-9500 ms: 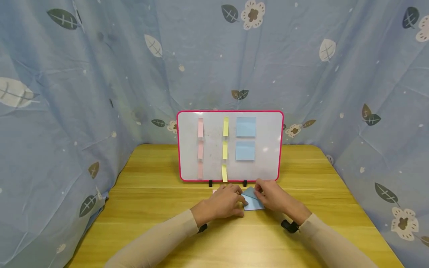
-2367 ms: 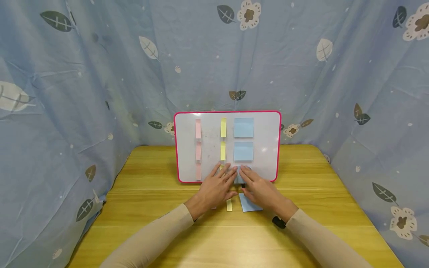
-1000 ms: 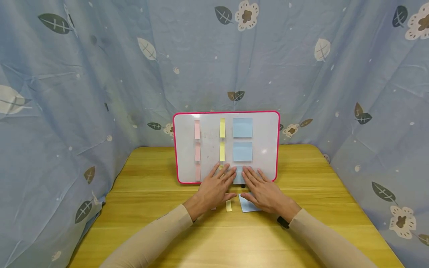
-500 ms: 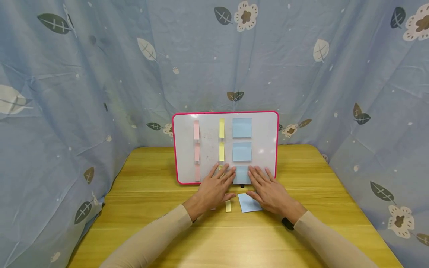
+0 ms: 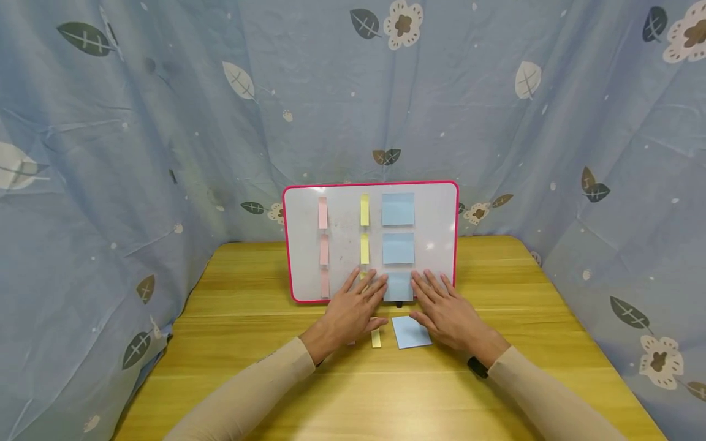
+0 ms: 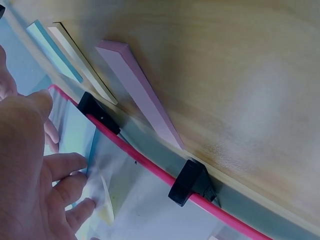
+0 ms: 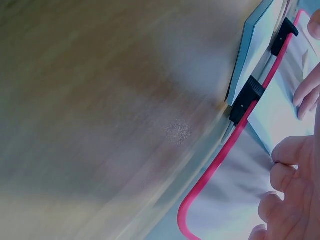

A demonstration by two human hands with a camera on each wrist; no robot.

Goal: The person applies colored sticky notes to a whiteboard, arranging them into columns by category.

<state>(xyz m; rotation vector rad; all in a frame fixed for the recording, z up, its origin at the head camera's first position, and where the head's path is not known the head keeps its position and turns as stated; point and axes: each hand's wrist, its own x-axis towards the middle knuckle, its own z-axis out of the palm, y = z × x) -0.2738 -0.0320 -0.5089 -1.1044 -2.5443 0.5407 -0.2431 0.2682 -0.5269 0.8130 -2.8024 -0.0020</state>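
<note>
A white magnetic-style board with a pink rim (image 5: 436, 211) stands upright on the table. At its lower part a blue sticky note (image 5: 398, 288) lies below two other blue notes (image 5: 398, 248). My left hand (image 5: 350, 313), fingers straight and spread, rests on the board at that note's left edge and covers most of the lowest yellow strip. At the note's right edge lie the straight fingers of my right hand (image 5: 451, 315). In front of the board is a blue sticky-note pad (image 5: 411, 332), near the right thumb, with a thin yellow pad (image 5: 376, 339) left of it.
Pink strips (image 5: 323, 250) and yellow strips (image 5: 364, 248) hang in columns on the board. Black clip feet (image 6: 190, 182) hold its lower rim. A pink pad (image 6: 137, 95) lies on the table, mostly behind my left hand in the head view. A patterned curtain (image 5: 331, 92) surrounds the table.
Earlier both hands lifted a blue sheet at the pad; it now sits on the board as the lowest blue note. My right hand has slid rightward across it; the left has stayed.
</note>
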